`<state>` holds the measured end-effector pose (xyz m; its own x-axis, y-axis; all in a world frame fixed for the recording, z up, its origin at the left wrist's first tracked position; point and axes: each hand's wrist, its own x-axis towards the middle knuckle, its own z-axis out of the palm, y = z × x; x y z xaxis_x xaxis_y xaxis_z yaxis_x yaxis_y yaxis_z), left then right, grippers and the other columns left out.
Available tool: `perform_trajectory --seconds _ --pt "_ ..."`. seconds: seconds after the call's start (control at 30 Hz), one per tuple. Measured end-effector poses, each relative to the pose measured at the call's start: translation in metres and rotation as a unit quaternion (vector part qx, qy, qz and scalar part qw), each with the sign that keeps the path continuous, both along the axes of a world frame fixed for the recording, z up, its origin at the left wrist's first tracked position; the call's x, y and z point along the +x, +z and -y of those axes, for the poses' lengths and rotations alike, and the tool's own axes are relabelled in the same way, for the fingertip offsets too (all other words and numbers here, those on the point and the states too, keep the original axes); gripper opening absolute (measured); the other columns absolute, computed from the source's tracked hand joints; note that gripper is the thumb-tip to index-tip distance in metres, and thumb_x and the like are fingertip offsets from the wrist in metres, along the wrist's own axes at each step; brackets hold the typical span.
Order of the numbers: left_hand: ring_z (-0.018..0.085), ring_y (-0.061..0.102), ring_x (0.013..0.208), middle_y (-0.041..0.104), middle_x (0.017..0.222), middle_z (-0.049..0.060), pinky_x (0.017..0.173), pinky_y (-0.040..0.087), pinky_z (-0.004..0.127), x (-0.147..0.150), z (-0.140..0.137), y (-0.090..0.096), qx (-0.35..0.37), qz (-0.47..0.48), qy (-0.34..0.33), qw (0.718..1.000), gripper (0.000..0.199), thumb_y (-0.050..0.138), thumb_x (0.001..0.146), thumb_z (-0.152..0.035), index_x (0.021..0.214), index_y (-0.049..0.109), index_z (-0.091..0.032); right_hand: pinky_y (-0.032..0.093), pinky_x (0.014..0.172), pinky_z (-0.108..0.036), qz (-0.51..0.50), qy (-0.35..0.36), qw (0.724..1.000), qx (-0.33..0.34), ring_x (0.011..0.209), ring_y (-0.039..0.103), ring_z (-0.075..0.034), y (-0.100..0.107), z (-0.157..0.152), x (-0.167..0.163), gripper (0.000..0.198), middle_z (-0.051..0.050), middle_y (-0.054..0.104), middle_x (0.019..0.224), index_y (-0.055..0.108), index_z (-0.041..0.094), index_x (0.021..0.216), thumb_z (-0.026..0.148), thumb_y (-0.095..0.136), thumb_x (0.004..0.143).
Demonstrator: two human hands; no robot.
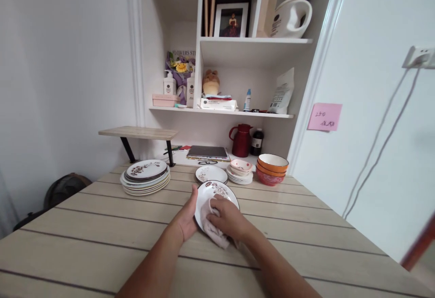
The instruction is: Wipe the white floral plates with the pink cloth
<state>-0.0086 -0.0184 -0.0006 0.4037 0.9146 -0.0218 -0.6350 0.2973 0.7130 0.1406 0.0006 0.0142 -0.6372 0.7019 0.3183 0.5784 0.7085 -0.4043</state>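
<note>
A white plate [222,189] with a brown flower pattern and dark rim is tilted up toward me above the table. My left hand [189,214] holds it by the left edge, thumb along the rim and the other fingers hidden behind. Bunched in my right hand [226,216] is a pale cloth [212,230], pressed against the plate's face, with its loose end hanging past the lower rim. Just behind lies another patterned plate [210,173], flat on the table.
At the left stands a stack of plates [146,184] beside a small raised shelf [139,132]. Small dishes [240,178] and stacked bowls [272,168] stand at the back right. Farther back are a red jug [241,140], a dark bottle [257,142] and a laptop [208,152].
</note>
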Motion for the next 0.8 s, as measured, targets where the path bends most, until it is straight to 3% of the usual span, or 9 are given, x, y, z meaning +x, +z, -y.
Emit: perform_trajectory --seconds 0.27,0.5,0.67,0.8 --pt "0.028 0.054 0.119 0.062 0.124 0.015 0.104 0.036 0.043 0.002 0.0 -0.002 -0.029 -0.025 0.024 0.999 0.075 0.044 0.079 -0.066 0.135 0.045 -0.016 0.034 0.068 -0.024 -0.041 -0.141 0.988 0.053 0.084 0.053 -0.015 0.002 -0.019 0.0 0.009 -0.004 0.052 0.104 0.057 0.021 0.085 0.021 0.048 0.086" --pt "0.029 0.051 0.122 0.06 0.127 0.015 0.108 0.03 0.044 0.002 0.003 -0.001 -0.029 -0.048 0.019 0.998 0.077 0.041 0.079 -0.069 0.136 0.045 -0.016 0.026 0.057 -0.026 0.018 -0.236 0.971 0.04 0.076 0.053 -0.015 0.01 -0.026 0.025 0.014 -0.007 0.055 0.103 0.059 0.021 0.09 0.022 0.046 0.085" --pt "0.031 0.053 0.12 0.062 0.123 0.017 0.108 0.03 0.045 0.002 0.006 0.002 -0.04 -0.074 0.029 0.996 0.081 0.042 0.077 -0.072 0.133 0.048 -0.014 0.023 0.053 -0.026 0.093 -0.193 0.977 -0.01 0.066 0.054 -0.017 0.014 -0.018 0.04 0.012 -0.005 0.063 0.077 0.06 0.022 0.08 0.014 0.054 0.071" --pt "0.03 0.054 0.119 0.063 0.121 0.016 0.106 0.033 0.045 0.003 0.007 0.003 -0.033 -0.072 0.023 0.997 0.08 0.041 0.076 -0.072 0.131 0.05 -0.014 0.023 0.051 -0.025 0.126 -0.091 0.987 -0.048 0.054 0.049 -0.014 0.011 0.005 0.033 0.011 0.0 0.059 0.06 0.058 0.022 0.065 0.012 0.06 0.06"
